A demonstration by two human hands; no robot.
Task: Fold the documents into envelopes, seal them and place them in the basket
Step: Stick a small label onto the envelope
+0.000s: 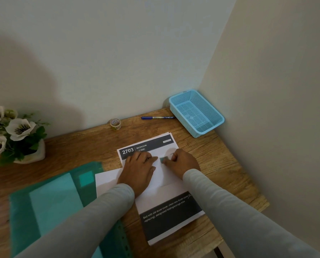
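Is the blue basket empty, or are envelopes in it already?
Empty: the blue basket shows only its bare mesh floor, no envelopes inside.

We see two long sleeves of plain, soft, pale grey-green fabric, the left sleeve (77, 220) and the right sleeve (229, 207) alike in colour and cut. Each fits closely round the forearm, smooth but for a few faint creases, and ends in a plain cuff at the wrist. Past the cuffs the left grip (138, 170) and the right grip (182, 162) are bare
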